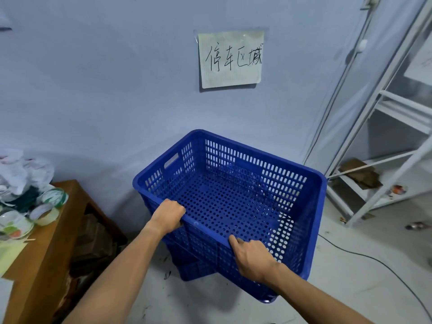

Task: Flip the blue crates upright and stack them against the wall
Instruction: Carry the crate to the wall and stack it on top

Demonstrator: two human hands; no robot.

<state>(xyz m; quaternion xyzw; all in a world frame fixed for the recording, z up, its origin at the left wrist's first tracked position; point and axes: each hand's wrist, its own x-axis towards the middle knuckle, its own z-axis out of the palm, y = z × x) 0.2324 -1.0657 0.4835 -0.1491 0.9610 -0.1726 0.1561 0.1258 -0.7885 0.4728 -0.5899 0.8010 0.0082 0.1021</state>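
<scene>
An upright blue perforated crate [233,202] sits skewed on top of another blue crate [194,267], of which only a lower corner shows beneath it. Both stand close to the pale wall. My left hand [167,215] is curled over the top crate's near rim at its left end. My right hand [253,258] grips the same near rim further right, thumb lying along the edge and fingers on the outside wall. The top crate is empty inside.
A brown wooden table [60,230] with tape rolls and plastic bags stands at the left. A white metal shelf frame [383,146] stands at the right. A handwritten paper sign [230,58] hangs on the wall. A cable [374,260] runs across the floor.
</scene>
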